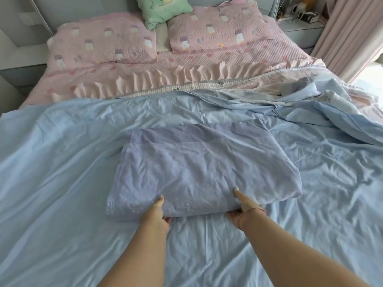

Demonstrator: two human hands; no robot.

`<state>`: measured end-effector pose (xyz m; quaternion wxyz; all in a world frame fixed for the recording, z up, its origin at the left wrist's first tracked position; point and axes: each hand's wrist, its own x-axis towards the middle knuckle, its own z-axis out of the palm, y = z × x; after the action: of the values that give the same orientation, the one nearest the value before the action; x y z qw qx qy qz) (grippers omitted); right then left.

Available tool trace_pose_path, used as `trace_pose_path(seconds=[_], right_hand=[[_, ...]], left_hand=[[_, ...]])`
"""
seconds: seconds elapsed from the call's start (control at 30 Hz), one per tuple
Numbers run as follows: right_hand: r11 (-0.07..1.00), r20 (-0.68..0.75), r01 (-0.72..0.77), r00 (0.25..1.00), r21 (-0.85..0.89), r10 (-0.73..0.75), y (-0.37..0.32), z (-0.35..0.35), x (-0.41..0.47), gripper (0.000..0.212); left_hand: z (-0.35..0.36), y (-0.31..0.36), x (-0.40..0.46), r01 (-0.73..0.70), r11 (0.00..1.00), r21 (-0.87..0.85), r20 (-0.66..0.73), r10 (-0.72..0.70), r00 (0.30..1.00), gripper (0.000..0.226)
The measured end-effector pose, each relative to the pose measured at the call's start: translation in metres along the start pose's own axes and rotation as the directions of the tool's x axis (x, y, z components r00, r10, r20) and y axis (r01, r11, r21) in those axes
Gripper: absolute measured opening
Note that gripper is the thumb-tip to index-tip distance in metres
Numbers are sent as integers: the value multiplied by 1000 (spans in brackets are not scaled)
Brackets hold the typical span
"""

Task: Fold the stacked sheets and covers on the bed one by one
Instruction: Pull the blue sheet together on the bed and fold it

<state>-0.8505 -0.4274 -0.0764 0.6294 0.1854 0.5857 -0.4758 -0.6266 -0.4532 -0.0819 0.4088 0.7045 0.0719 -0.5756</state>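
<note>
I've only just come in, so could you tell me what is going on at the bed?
A person is folding bedding. Both hands, the left hand and the right hand, grip the near edge of a folded lavender cover, thumbs on top and fingers underneath. It lies on a spread light blue sheet. More blue fabric sits crumpled at the far right.

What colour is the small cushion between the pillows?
Green cushion with a cartoon print; head view.

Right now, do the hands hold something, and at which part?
Both hands, left and right, grip the folded lilac cover at its near edge, thumbs on top and fingers tucked underneath.
</note>
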Motion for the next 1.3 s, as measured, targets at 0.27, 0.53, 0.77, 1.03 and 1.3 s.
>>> trace_pose_path(seconds=[0.27,0.53,0.77,1.03,1.3], right_hand=[[989,-21,145,989,-4,-145,3,-12,-3,15],[965,-47,263,964,13,-262,1,-95,-27,33],[925,-132,376,921,48,-367,-14,-199,-75,4],[934,-266,354,897,-45,-353,-15,-243,-70,29],[954,-223,299,928,-31,-298,28,-228,-89,39]], left_hand=[[-14,-7,-29,39,989,-140,142,-19,990,19],[-68,-119,-101,151,985,-80,133,-140,981,16],[-113,-239,-147,308,917,255,339,-383,859,56],[-45,-221,-188,84,723,685,382,-455,805,43],[60,-103,-116,-654,361,664,609,246,754,40]])
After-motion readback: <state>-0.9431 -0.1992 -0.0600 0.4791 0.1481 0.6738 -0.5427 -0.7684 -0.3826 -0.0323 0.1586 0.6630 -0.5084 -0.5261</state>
